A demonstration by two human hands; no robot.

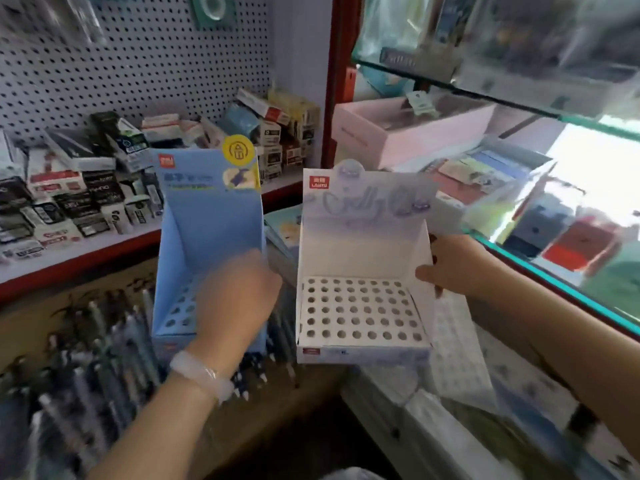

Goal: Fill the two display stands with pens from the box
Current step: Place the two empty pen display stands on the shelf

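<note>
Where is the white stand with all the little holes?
The white stand is right of centre in the head view, beside the blue stand, with the right hand gripping its right wall.

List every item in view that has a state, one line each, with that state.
blue display stand: upright, holes empty, gripped by left hand
white display stand: upright, all holes empty, held at its right wall
left hand: blurred, gripping the blue stand
right hand: gripping the white stand's side wall
pens: lying loose in a pile below

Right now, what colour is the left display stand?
Light blue, with a yellow badge; head view.
</note>
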